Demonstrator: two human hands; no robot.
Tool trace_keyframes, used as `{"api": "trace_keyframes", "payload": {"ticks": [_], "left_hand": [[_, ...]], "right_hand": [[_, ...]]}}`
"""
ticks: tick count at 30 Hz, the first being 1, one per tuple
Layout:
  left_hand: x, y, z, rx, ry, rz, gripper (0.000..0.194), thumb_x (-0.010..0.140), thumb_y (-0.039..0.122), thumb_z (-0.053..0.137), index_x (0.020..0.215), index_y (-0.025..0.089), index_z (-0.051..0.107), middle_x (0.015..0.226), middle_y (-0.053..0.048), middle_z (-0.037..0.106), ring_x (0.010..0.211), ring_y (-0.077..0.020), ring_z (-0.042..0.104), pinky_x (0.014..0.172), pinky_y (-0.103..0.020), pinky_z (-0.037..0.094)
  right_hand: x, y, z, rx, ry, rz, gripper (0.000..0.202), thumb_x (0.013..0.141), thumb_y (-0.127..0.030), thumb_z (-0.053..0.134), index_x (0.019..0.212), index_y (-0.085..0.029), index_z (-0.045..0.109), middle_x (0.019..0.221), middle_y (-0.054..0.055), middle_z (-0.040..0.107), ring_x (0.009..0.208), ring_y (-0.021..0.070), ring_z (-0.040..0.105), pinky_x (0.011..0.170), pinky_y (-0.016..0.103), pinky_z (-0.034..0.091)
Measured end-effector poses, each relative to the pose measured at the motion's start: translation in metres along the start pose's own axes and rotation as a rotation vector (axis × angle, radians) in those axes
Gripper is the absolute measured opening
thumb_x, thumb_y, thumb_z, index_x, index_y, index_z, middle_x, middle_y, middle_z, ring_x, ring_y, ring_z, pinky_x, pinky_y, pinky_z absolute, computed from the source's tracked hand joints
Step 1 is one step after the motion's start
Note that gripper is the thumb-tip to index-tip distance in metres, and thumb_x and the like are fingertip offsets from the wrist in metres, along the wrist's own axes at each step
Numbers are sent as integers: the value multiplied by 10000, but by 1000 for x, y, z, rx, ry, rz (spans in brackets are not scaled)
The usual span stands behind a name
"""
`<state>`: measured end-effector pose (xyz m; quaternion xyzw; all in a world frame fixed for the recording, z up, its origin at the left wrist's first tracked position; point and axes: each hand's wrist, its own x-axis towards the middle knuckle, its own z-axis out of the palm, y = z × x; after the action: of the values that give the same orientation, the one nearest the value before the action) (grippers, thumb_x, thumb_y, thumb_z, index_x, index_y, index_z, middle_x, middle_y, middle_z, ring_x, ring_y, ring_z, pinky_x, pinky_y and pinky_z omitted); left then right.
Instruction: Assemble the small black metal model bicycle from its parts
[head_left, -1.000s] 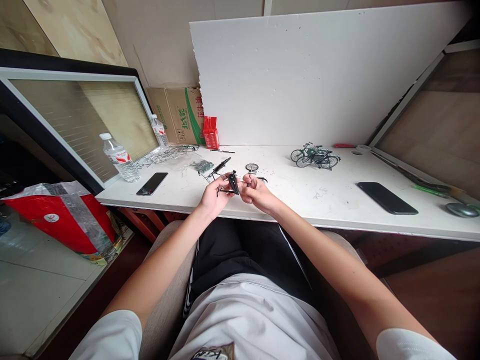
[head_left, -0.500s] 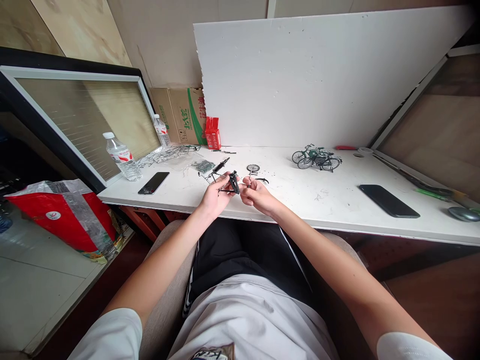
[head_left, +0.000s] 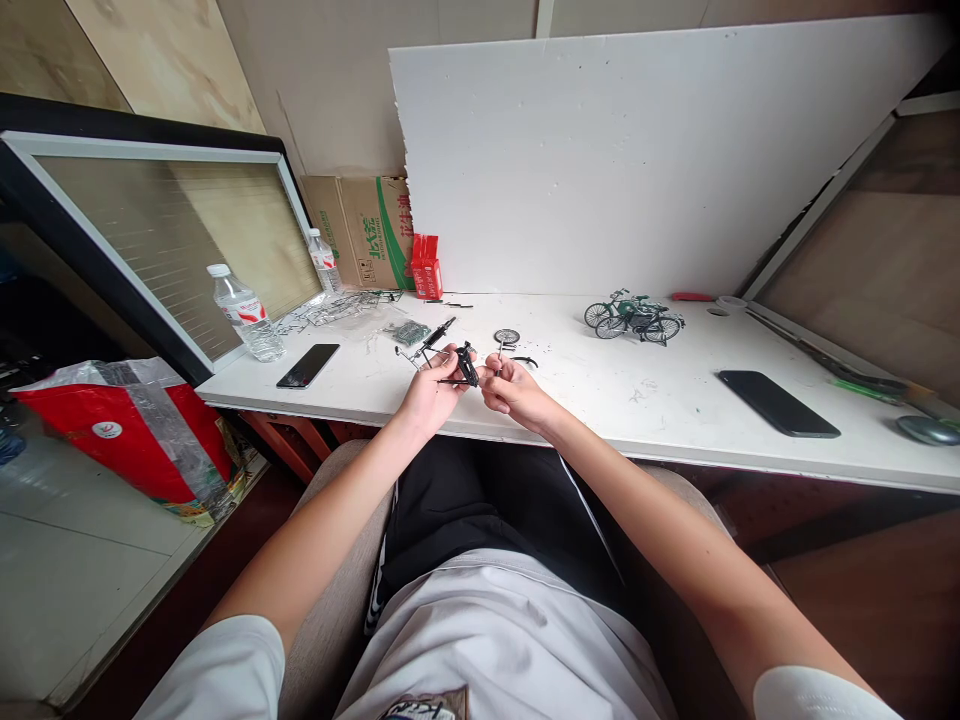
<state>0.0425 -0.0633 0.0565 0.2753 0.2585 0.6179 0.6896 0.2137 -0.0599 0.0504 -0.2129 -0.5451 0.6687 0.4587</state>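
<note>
My left hand (head_left: 429, 394) is closed around a black model bicycle frame (head_left: 466, 366), held just above the front part of the table. Beside it, my right hand (head_left: 519, 394) pinches a thin metal rod (head_left: 501, 350) that points upward; its lower end is hidden by the fingers. The fingertips of both hands are close to each other at the frame. Behind my right hand lie a small spoked wheel (head_left: 507, 336) and a curved black part (head_left: 526, 361), with several tiny dark bits around them.
Two assembled model bicycles (head_left: 634, 318) stand at the back right. One phone (head_left: 778, 403) lies right, another (head_left: 307, 366) left. A water bottle (head_left: 249, 315), a bag of small parts (head_left: 411, 333) and a red box (head_left: 427, 268) are at the left. A white board (head_left: 600, 160) stands behind.
The frame in my left hand has tilted very slightly. Both hands otherwise keep their place and their holds.
</note>
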Motion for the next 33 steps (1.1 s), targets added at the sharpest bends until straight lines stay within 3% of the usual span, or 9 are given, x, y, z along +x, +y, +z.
{"api": "trace_keyframes", "payload": {"ticks": [15,21,28,33], "left_hand": [[4,-3,-7,91,-53,24,243,821,201,849,1001,185,687,992,-68,774,833,-165,677,789,-300,453],[6,-7,-11,125,-104,61,263,838,238,858,1030,192,685,984,-60,766,851,-163,683,794,-294,455],[5,-5,-11,144,-122,77,301,833,291,882,1043,197,688,1064,-75,770,989,-195,700,895,-326,477],[7,-5,-13,182,-78,61,297,821,352,902,994,193,721,1085,-76,759,988,-189,676,835,-298,463]], "right_hand": [[0,2,-5,33,-27,2,428,774,-218,754,899,-264,347,657,-102,455,498,72,379,522,225,218],[-1,1,-3,49,2,29,493,809,-335,841,896,-265,361,674,-98,432,512,76,392,521,239,209],[0,-1,-2,-66,14,-67,600,773,-420,914,910,-269,349,803,-89,573,505,58,463,504,247,280],[1,-4,-4,-175,61,-117,605,798,-469,891,917,-271,332,927,-66,647,478,54,524,472,251,320]]}}
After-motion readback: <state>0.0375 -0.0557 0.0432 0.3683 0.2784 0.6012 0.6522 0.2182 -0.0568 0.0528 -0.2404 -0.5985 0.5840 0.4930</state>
